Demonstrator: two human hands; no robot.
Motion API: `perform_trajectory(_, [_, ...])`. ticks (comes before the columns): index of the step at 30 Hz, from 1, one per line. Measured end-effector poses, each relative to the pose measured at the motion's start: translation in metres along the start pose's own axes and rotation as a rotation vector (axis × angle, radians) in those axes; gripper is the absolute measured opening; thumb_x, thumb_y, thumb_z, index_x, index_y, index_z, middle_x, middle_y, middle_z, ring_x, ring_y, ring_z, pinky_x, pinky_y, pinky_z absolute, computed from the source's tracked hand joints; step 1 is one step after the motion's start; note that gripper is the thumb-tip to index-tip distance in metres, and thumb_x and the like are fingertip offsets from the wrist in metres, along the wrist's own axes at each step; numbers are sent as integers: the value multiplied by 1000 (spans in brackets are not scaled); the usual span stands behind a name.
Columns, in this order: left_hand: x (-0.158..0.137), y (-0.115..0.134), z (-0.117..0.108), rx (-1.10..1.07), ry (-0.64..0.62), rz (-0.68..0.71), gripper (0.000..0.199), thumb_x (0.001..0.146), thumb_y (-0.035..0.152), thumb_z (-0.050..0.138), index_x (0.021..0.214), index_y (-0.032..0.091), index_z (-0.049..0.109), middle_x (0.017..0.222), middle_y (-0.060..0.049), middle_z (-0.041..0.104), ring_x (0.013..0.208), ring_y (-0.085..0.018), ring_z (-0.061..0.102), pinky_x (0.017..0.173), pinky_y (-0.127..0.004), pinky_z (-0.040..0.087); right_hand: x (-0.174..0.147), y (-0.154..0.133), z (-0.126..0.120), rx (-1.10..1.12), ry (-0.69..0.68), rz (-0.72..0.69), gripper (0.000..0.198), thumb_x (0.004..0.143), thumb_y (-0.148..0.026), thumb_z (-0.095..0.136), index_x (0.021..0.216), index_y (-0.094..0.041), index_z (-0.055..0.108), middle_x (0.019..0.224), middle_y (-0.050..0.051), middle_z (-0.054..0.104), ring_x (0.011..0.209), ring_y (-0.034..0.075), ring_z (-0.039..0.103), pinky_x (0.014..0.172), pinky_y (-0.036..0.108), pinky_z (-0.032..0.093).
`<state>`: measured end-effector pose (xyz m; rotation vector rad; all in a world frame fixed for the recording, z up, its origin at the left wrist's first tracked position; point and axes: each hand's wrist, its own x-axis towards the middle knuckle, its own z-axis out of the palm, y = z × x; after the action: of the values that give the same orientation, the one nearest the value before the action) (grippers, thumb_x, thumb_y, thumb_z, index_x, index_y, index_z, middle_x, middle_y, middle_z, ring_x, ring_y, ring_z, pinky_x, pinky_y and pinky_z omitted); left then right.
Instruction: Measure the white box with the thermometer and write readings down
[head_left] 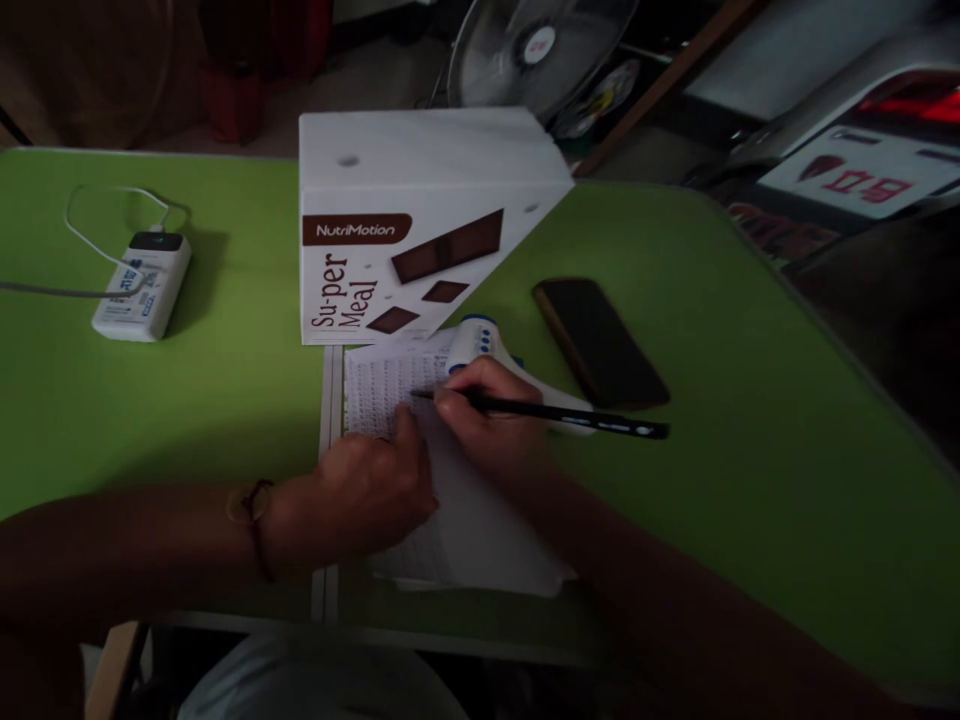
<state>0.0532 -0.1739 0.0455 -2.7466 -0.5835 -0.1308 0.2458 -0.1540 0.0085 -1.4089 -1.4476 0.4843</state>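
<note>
My right hand (491,415) is closed around a black pen (570,411), whose tip meets a sheet of paper (487,545) filled with small handwritten rows at its upper left. My left hand (371,490) rests on the same sheet, index finger stretched toward the pen tip and thumb apart, the other fingers curled. Its wrist wears a dark cord bracelet. Just beyond my right hand lies a white device with blue trim (474,340), partly hidden by the hand. Other sheets seem to lie under the top one.
A white NutriMotion box (439,150) stands behind the paper on the green table (750,400). To the right lies a dark phone (600,340). A white power bank (142,290) with a cable is at left. Behind the table are a fan (540,45) and a vehicle's rear (862,165).
</note>
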Motion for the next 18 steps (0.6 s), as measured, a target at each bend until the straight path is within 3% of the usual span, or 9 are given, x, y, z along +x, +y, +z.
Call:
perform_trajectory(9, [-3,1,-1,-23,38,21,35,104,26,73,119,-3,86,125,-39,81,48,-15,64,40,-27,39,0,-4,-1,51,-63,56,18,81,-38,69,70,-28,58,59,-2,60,54,16,52,52,31,43])
perform_trajectory(18, [-2,3,3,-7,69,7,33,103,24,69,115,-1,86,126,-37,81,47,-15,62,40,-29,36,4,-2,-5,60,-157,22,15,82,-34,71,73,-29,61,62,-2,61,55,17,53,53,32,44])
